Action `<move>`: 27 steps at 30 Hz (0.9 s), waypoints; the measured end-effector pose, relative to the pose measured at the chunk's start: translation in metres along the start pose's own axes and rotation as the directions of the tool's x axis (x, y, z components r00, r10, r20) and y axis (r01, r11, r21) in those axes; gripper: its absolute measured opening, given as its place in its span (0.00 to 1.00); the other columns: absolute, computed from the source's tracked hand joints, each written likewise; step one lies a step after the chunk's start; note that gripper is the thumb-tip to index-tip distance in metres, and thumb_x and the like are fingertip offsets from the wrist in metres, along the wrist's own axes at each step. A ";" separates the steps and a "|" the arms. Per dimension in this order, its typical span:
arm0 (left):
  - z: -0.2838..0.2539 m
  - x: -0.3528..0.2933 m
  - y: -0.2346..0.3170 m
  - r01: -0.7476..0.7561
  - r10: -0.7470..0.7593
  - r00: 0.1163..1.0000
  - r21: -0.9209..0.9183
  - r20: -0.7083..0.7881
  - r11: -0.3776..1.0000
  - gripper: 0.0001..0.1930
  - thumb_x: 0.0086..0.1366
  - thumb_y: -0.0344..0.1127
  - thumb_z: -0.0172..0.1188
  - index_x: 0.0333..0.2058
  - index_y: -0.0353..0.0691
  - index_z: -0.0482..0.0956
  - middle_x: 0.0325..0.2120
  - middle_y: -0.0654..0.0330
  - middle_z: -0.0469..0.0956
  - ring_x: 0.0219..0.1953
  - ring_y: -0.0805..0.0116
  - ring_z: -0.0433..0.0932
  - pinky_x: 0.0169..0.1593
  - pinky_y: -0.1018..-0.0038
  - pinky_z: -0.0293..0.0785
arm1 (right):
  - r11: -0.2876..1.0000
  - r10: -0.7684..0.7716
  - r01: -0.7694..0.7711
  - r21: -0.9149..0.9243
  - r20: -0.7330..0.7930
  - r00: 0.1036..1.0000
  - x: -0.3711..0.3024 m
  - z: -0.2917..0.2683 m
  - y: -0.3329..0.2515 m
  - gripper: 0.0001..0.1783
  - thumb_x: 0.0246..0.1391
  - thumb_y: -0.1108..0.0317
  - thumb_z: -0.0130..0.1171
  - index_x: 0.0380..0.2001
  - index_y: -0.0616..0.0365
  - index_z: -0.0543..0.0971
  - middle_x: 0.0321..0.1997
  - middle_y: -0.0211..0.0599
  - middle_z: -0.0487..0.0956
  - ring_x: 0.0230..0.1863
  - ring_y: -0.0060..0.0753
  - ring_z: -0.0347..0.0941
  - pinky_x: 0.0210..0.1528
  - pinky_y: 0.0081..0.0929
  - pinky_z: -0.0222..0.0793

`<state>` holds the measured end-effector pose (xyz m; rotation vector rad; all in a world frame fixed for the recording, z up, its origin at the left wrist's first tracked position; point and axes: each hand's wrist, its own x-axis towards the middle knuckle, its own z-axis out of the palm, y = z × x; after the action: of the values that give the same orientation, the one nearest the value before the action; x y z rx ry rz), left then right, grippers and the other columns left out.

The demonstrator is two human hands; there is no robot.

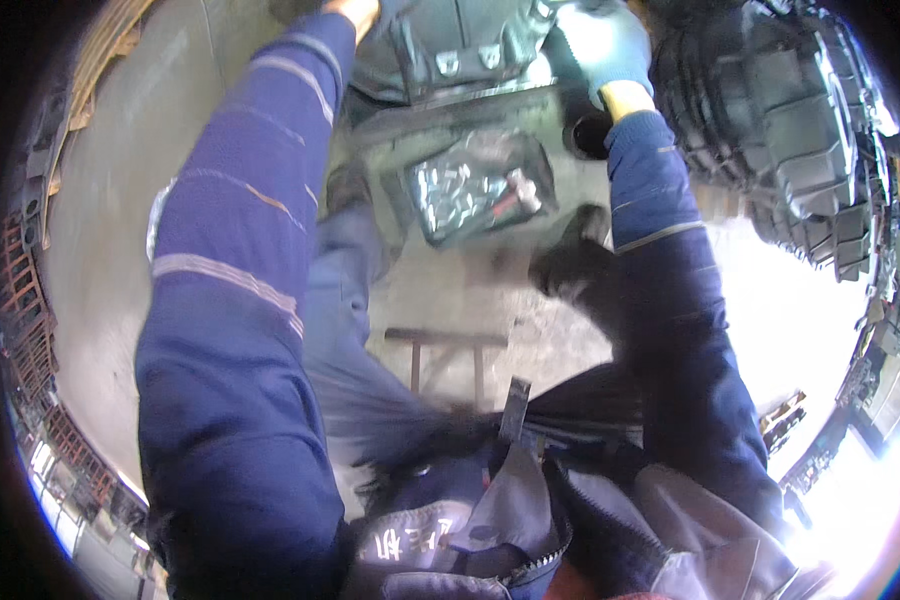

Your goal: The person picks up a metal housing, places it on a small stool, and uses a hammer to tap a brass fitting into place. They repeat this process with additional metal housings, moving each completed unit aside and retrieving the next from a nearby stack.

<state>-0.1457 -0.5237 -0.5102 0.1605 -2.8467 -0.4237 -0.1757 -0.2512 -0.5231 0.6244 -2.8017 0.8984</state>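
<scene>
"Between the left hand [385, 10] and the right hand [607, 45], what shows?"

"A dark moulded part [450, 45], cut off by the upper edge. The right hand is at its right side; the left is close to its left side, mostly out of sight."

"Are the fingers closed on it?"

"One cannot tell: glare whitens the right glove and the frame edge crops the left."

"What crowds the space around them?"

"Just right of the right hand rises a bulky stack of black pieces [760, 120], and a round dark piece [587, 133] sits by that wrist. Nearer the body than both hands, a container [537, 165] of small parts lies on the floor [420, 290], between the dark shoes [575, 262]. Closer in again, a narrow stand [445, 338] occupies the gap between the legs. Far out beyond the left arm are reddish racks [28, 275]."

"And the materials?"

"The part between the hands looks like smooth plastic, with pale tabs along its near edge. The stacked pieces are ribbed and stepped, with glossy highlights. The container's contents glint like metal or clear film, with one red piece among them. The floor is grey and scuffed; the stand is a flat bar on thin legs. Both sleeves [235, 200] are blue knit with pale stripes."
</scene>
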 end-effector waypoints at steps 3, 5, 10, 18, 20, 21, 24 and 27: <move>-0.001 0.001 0.001 0.133 -0.130 0.991 -0.153 0.034 0.979 0.23 0.70 0.49 0.54 0.34 0.33 0.86 0.35 0.38 0.83 0.37 0.40 0.84 0.44 0.51 0.74 | 0.797 0.468 -0.432 0.422 0.019 0.883 -0.115 0.040 0.022 0.25 0.62 0.48 0.65 0.36 0.64 0.78 0.25 0.47 0.83 0.30 0.48 0.83 0.37 0.47 0.76; 0.000 0.004 -0.001 0.104 -0.092 0.992 -0.149 0.086 0.983 0.24 0.71 0.50 0.53 0.32 0.32 0.85 0.32 0.38 0.83 0.36 0.40 0.84 0.43 0.50 0.74 | 0.735 0.621 -0.678 0.008 0.393 0.678 -0.204 0.080 0.046 0.24 0.65 0.45 0.56 0.40 0.57 0.82 0.28 0.46 0.85 0.36 0.46 0.84 0.41 0.42 0.75; 0.005 0.005 -0.003 0.051 -0.050 0.999 -0.148 0.015 0.988 0.24 0.71 0.48 0.52 0.28 0.30 0.84 0.30 0.38 0.82 0.34 0.41 0.83 0.42 0.50 0.73 | 0.740 0.599 -0.658 -0.141 0.582 0.549 -0.342 0.207 0.072 0.18 0.65 0.58 0.53 0.43 0.60 0.83 0.38 0.46 0.85 0.37 0.48 0.82 0.39 0.42 0.76; -0.009 0.005 0.000 0.206 -0.175 0.943 -0.084 0.283 0.975 0.29 0.74 0.56 0.44 0.44 0.36 0.85 0.44 0.40 0.83 0.49 0.39 0.81 0.55 0.52 0.74 | 0.587 0.656 -0.802 -0.107 0.643 0.394 -0.325 0.217 0.073 0.14 0.64 0.59 0.55 0.42 0.58 0.82 0.34 0.42 0.84 0.33 0.44 0.81 0.34 0.39 0.75; -0.013 0.004 0.002 0.193 -0.169 0.940 -0.053 0.297 0.980 0.29 0.74 0.56 0.44 0.45 0.37 0.85 0.44 0.41 0.83 0.49 0.39 0.81 0.55 0.52 0.74 | 0.458 0.642 -0.886 0.074 0.662 0.387 -0.325 0.197 0.068 0.14 0.64 0.59 0.56 0.42 0.57 0.82 0.34 0.41 0.83 0.32 0.43 0.81 0.33 0.38 0.75; -0.014 0.003 0.003 0.178 -0.153 0.944 -0.060 0.293 0.982 0.29 0.74 0.56 0.44 0.46 0.38 0.85 0.45 0.41 0.83 0.49 0.40 0.81 0.55 0.52 0.74 | 0.368 0.635 -0.914 0.170 0.672 0.381 -0.328 0.186 0.064 0.13 0.64 0.60 0.56 0.42 0.57 0.82 0.33 0.41 0.83 0.32 0.42 0.81 0.33 0.37 0.75; -0.015 0.001 0.004 0.153 -0.123 0.941 -0.071 0.317 0.986 0.27 0.74 0.56 0.44 0.48 0.40 0.85 0.46 0.41 0.83 0.50 0.40 0.81 0.56 0.52 0.74 | 0.200 0.626 -0.928 0.314 0.688 0.368 -0.331 0.144 0.053 0.12 0.63 0.60 0.57 0.42 0.56 0.81 0.32 0.39 0.83 0.30 0.40 0.80 0.31 0.36 0.75; -0.013 0.000 0.002 0.141 -0.117 0.956 -0.071 0.270 0.987 0.27 0.74 0.56 0.44 0.49 0.42 0.85 0.46 0.42 0.83 0.50 0.40 0.81 0.56 0.53 0.74 | 0.158 0.614 -0.918 0.363 0.692 0.379 -0.319 0.091 0.039 0.11 0.63 0.61 0.58 0.41 0.55 0.81 0.30 0.38 0.82 0.28 0.39 0.80 0.29 0.35 0.74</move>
<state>-0.1427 -0.5251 -0.4977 0.2953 -3.0814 -0.6444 0.0966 -0.1652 -0.6973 -1.0393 -2.8905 2.3998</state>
